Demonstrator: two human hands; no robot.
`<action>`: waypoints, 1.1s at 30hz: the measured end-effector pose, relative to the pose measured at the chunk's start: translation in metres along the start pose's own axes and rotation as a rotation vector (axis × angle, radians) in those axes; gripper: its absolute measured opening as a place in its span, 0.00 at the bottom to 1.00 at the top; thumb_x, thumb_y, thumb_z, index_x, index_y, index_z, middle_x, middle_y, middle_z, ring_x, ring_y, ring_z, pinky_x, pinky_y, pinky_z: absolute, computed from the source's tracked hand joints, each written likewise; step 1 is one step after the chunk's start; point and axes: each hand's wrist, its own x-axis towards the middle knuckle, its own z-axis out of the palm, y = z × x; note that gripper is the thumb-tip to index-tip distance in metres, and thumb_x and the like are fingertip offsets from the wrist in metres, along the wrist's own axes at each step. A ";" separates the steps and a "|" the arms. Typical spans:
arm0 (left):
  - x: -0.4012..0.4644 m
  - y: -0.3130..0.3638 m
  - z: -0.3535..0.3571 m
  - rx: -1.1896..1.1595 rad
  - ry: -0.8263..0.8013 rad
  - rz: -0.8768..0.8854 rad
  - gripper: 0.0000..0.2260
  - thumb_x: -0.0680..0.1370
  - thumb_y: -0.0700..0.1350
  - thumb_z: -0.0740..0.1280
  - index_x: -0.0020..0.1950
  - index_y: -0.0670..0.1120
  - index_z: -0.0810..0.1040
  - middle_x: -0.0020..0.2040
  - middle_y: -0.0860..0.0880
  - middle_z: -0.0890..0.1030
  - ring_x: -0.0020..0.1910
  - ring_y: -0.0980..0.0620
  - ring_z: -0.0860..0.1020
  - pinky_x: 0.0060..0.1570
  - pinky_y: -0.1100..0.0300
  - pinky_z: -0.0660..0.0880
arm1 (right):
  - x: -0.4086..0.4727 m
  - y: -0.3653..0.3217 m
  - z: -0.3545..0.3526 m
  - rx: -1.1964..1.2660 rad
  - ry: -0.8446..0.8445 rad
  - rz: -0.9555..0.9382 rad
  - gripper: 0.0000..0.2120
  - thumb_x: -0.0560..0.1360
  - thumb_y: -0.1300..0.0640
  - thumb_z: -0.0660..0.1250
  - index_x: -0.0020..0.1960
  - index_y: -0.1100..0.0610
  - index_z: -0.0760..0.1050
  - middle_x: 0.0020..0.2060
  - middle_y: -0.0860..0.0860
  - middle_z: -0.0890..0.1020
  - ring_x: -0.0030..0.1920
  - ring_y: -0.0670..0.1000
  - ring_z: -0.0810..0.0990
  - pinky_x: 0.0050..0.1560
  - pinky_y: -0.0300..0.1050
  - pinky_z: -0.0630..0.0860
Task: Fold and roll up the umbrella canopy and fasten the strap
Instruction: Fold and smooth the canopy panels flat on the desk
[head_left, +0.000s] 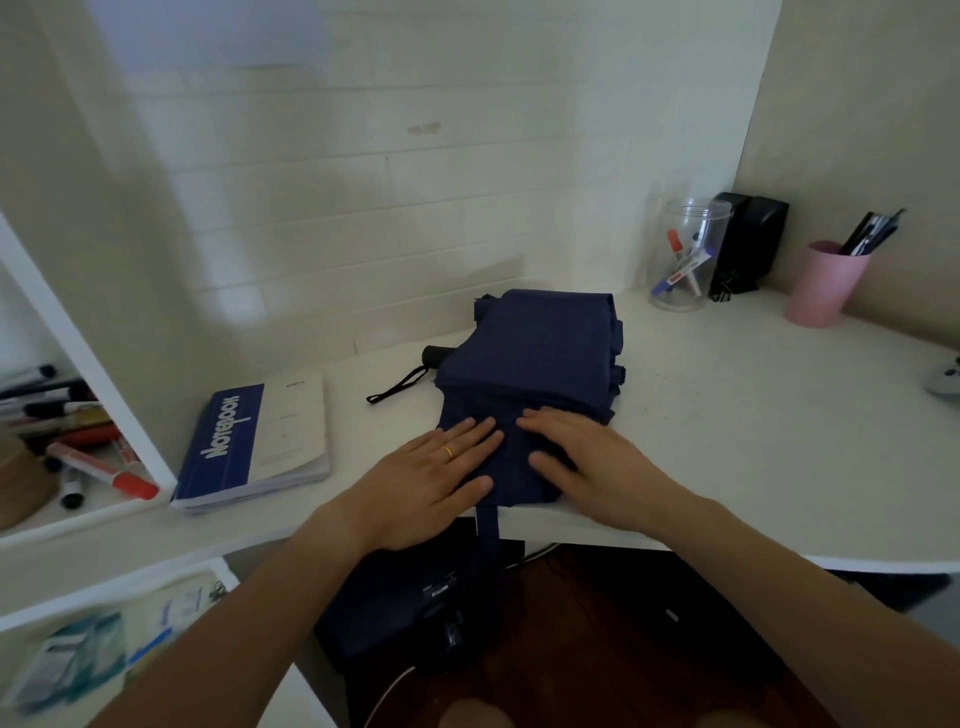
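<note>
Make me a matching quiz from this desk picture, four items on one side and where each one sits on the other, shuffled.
Items:
1. notebook
2. pink cup
3. clear jar
4. umbrella canopy

Places:
A. under both flat hands (left hand, right hand)
B. far right, with pens standing in it
C. left of the umbrella, by the shelf
D. by the back wall, next to a black object, markers inside

Pairs: 1-C, 2-B, 3-D, 4-A
</note>
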 end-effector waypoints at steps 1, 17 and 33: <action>0.000 0.001 0.000 0.002 0.000 -0.006 0.29 0.82 0.64 0.41 0.83 0.58 0.42 0.83 0.60 0.42 0.80 0.63 0.39 0.80 0.58 0.41 | 0.000 0.005 0.004 -0.068 -0.120 0.023 0.26 0.83 0.46 0.58 0.80 0.48 0.60 0.79 0.44 0.61 0.79 0.43 0.56 0.77 0.37 0.51; 0.022 0.046 -0.004 0.111 -0.046 -0.170 0.34 0.77 0.74 0.40 0.81 0.65 0.39 0.84 0.47 0.41 0.83 0.51 0.42 0.80 0.52 0.44 | -0.014 0.070 -0.040 -0.331 -0.507 0.071 0.33 0.82 0.37 0.49 0.79 0.39 0.35 0.79 0.41 0.34 0.78 0.41 0.32 0.80 0.46 0.36; 0.029 0.033 0.005 0.028 0.060 0.062 0.23 0.84 0.65 0.42 0.80 0.69 0.43 0.83 0.61 0.42 0.81 0.62 0.38 0.81 0.56 0.40 | 0.019 0.057 -0.075 0.045 0.302 0.260 0.18 0.72 0.41 0.72 0.59 0.46 0.81 0.55 0.42 0.84 0.54 0.44 0.81 0.56 0.42 0.75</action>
